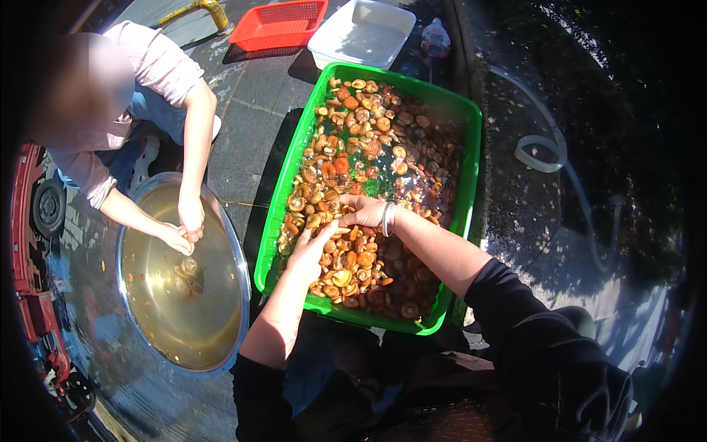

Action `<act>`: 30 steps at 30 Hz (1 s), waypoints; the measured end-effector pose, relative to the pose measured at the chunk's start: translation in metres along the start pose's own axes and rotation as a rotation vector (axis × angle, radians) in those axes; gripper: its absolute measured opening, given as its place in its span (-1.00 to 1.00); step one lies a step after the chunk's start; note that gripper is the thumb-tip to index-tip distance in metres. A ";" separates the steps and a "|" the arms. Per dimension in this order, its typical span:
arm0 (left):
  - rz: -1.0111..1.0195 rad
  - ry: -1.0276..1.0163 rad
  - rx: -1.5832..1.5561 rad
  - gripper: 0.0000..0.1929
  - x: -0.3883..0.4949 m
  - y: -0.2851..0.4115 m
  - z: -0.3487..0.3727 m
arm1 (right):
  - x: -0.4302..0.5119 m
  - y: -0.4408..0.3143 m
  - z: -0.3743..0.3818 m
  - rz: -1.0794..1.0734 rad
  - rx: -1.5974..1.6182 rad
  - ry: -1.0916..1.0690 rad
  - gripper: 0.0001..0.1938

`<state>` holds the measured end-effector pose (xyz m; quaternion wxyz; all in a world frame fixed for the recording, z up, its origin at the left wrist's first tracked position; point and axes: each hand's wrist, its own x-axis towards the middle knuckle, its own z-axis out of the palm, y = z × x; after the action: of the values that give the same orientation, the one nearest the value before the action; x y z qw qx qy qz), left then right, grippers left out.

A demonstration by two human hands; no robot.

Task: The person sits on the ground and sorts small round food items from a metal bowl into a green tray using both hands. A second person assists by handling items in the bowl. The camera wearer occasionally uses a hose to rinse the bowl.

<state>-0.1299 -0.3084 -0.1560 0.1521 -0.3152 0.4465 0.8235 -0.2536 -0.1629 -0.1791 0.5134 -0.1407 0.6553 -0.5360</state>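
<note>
A green plastic tub (pixel 472 166) in front of me holds many orange-brown mushrooms (pixel 362 259) in water. Both my hands are among the mushrooms near the tub's middle. My left hand (pixel 310 250) touches them with thumb and fingers spread, close to the left side. Just right of it, my right hand (pixel 364 212), with a pale bracelet at the wrist, has its fingers at the mushrooms. The fingertips of the two hands nearly meet. Whether either hand grips a mushroom is hard to make out.
At left, another person crouches with both hands over a round metal basin (pixel 243 265) of cloudy water. Beyond the tub stand a white basin (pixel 362 36), a red plastic basket (pixel 279 25) and a clear bottle (pixel 436 38). A pale hose (pixel 538 105) lies at right.
</note>
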 end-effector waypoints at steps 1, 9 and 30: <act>-0.021 0.024 -0.021 -0.48 -0.014 0.012 0.015 | -0.007 -0.002 -0.008 -0.169 -0.217 0.002 -0.42; 0.574 0.229 1.297 -0.71 -0.064 0.015 0.003 | -0.063 -0.085 -0.148 -0.148 -1.313 0.535 -0.36; 0.039 -0.662 1.205 -0.32 -0.010 -0.022 -0.009 | -0.024 0.030 -0.080 0.393 0.399 -0.179 -0.35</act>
<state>-0.1072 -0.3036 -0.1669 0.4145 0.1007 0.7620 0.4872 -0.2979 -0.0888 -0.2004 0.6805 0.0459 0.5039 -0.5300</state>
